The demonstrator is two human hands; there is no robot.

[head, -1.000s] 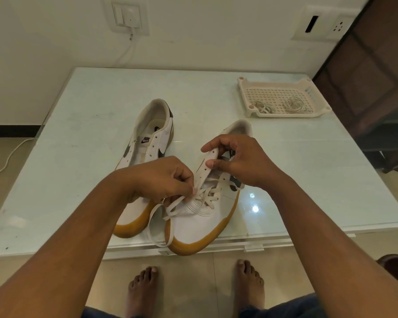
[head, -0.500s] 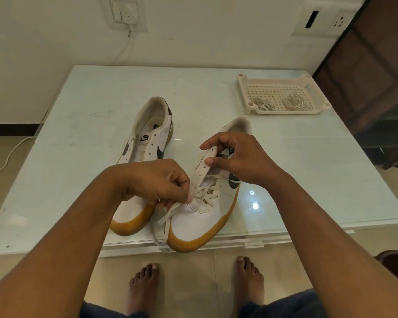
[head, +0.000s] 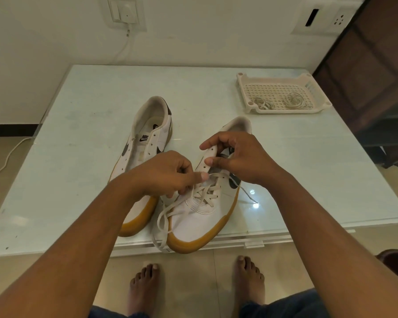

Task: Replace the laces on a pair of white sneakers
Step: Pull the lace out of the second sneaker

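Over the last second the left hand (head: 168,177) has crept a little up the laced shoe (head: 193,226), thumb and forefinger pinching the lace (head: 202,196) just above the crossed rows, while the right hand (head: 241,157) keeps its curled grip on the upper eyelet flap (head: 207,161). The shoe sits at the near edge of the table (head: 78,157), just beside the bare shoe (head: 147,143), slack lace looping past its toe. I judge one eyelet is being worked, though whether lacing or unlacing I cannot tell; the top holes are empty and two coils lie in the tray (head: 317,109).
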